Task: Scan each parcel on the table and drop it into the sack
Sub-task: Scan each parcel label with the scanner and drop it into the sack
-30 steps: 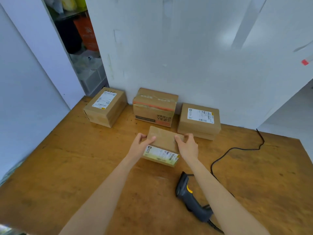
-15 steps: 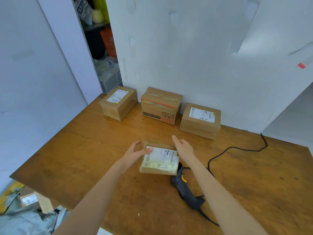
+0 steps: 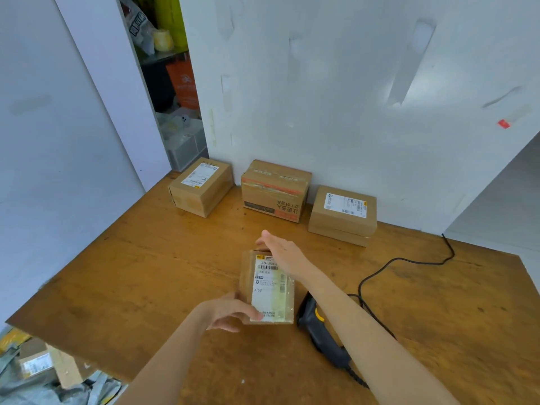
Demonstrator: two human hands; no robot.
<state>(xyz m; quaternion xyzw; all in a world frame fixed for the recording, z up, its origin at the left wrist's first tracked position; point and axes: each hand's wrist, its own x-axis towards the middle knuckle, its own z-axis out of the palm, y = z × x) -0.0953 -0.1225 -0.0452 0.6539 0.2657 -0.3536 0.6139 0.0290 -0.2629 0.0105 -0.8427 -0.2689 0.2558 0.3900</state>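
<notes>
A small cardboard parcel [image 3: 270, 287] with a white label facing up is held above the wooden table [image 3: 146, 273]. My left hand [image 3: 230, 314] grips its near end. My right hand [image 3: 282, 252] rests on its far right edge with fingers stretched. A black and yellow barcode scanner [image 3: 321, 331] lies on the table just right of the parcel, under my right forearm. Three more parcels stand along the wall: a left one [image 3: 201, 185], a taped middle one [image 3: 274, 190] and a right one [image 3: 343, 214]. The grey sack [image 3: 43, 387] lies on the floor at the lower left, with parcels in it.
The scanner's black cable [image 3: 403, 261] loops across the table's right side toward the wall. A white wall stands behind the parcels. Behind a gap at the upper left is a cluttered shelf [image 3: 172, 97]. The table's left edge drops off above the sack.
The parcel has been pulled nearer and turned so its label runs lengthwise. My left hand moved to its near end and my right hand to its far edge. The view shifted, showing the sack.
</notes>
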